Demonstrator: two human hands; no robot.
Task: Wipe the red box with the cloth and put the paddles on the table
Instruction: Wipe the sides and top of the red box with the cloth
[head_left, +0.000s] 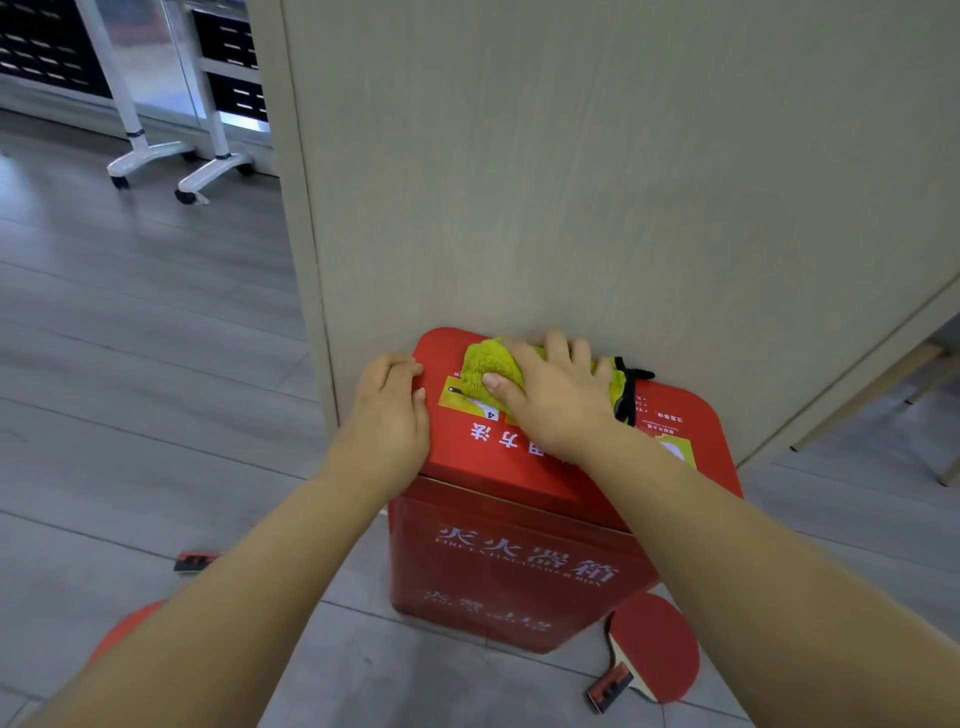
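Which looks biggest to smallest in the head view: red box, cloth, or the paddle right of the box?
Largest: red box.
Then paddle and cloth, too alike to rank; the right hand hides part of the cloth.

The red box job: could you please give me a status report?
Right hand presses cloth on red box lid. Left hand holds lid edge. Both paddles on floor, nothing blocking.

head view | worn high | faces forward-down | close over red box (519, 545)
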